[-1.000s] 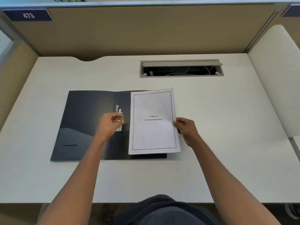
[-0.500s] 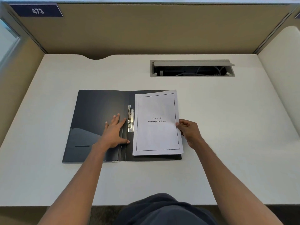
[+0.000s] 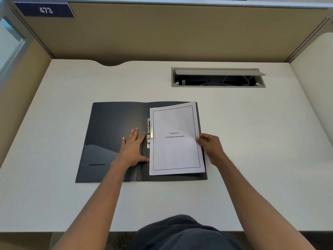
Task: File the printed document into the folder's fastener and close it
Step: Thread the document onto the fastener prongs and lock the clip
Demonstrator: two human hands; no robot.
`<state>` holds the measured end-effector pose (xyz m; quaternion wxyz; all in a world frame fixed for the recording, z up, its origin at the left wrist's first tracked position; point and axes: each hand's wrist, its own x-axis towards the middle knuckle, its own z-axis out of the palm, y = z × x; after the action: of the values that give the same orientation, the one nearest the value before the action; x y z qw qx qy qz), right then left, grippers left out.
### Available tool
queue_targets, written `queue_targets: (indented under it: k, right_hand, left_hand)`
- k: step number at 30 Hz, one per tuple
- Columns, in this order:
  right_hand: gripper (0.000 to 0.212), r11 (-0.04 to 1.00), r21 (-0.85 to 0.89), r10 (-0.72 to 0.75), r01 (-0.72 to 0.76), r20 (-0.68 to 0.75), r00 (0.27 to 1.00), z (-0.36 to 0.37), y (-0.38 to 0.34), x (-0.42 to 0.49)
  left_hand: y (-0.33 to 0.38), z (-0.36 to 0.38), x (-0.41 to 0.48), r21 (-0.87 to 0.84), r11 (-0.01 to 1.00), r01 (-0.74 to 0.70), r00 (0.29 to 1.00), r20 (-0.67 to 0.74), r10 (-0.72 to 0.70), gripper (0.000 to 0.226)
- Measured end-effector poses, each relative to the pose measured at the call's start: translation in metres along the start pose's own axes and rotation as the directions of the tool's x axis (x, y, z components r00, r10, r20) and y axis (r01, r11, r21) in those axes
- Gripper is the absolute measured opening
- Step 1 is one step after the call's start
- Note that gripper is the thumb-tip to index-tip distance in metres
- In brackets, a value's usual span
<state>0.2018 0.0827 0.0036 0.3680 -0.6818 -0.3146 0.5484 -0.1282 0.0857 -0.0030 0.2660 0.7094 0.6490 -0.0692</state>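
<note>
A dark folder (image 3: 111,127) lies open on the white desk (image 3: 252,141). Its metal fastener (image 3: 149,133) runs along the spine, its lever raised beside the paper's left edge. The printed document (image 3: 175,141), titled "Chapter 6 Learning Experience", rests on the folder's right half, slightly tilted. My left hand (image 3: 132,148) lies flat with fingers spread on the left inner cover, just left of the fastener. My right hand (image 3: 210,147) pinches the document's right edge at mid-height.
An open cable hatch (image 3: 218,77) is sunk into the desk at the back right. Tan partition walls (image 3: 162,33) enclose the back and sides, with a sign reading 473 (image 3: 46,10) at top left. My dark-clothed lap shows below the desk's front edge.
My left hand let go of the fastener and went flat onto the left cover. The document slid right, squarer on the folder's right half. The fastener lever now stands exposed.
</note>
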Motion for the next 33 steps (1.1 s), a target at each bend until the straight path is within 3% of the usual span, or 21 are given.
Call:
queue_targets:
  k: [6, 10, 16, 20, 24, 26, 29, 33]
  right_hand:
    - [0.026, 0.997, -0.08, 0.015, -0.016, -0.01, 1.0, 0.002, 0.003, 0.001]
    - [0.015, 0.986, -0.169, 0.006, -0.01, -0.024, 1.0, 0.005, 0.001, -0.001]
    - [0.034, 0.903, -0.419, -0.115, 0.099, -0.014, 0.993, 0.011, -0.008, -0.002]
    - [0.036, 0.85, -0.516, -0.143, 0.105, -0.034, 0.989, 0.014, -0.007, 0.0]
    - [0.023, 0.783, -0.61, -0.197, 0.123, -0.055, 0.979, 0.014, -0.006, -0.002]
    - [0.028, 0.766, -0.631, -0.219, 0.122, -0.079, 0.972, 0.012, -0.008, -0.001]
    - [0.026, 0.778, -0.618, -0.224, 0.109, -0.112, 0.968, 0.012, -0.013, 0.001]
    - [0.023, 0.789, -0.609, -0.196, 0.084, -0.12, 0.973, 0.017, -0.018, 0.004]
  left_hand:
    - [0.002, -0.002, 0.001, 0.008, 1.0, -0.009, 1.0, 0.019, 0.009, 0.118]
    - [0.002, -0.008, 0.002, -0.024, 1.0, -0.01, 0.999, 0.033, 0.01, 0.104]
    - [0.021, -0.023, 0.015, -0.264, 0.964, -0.017, 0.971, -0.234, -0.047, 0.068]
    - [0.034, -0.038, 0.033, -0.343, 0.938, -0.038, 0.947, -0.312, -0.076, 0.057]
    - [0.04, -0.053, 0.06, -0.391, 0.92, -0.016, 0.943, -0.311, -0.115, 0.053]
    - [0.04, -0.06, 0.073, -0.421, 0.907, 0.014, 0.955, -0.262, -0.137, 0.049]
    - [0.04, -0.067, 0.091, -0.419, 0.908, 0.023, 0.967, -0.222, -0.127, 0.013]
    - [0.04, -0.074, 0.105, -0.406, 0.914, 0.008, 0.973, -0.207, -0.1, 0.028]
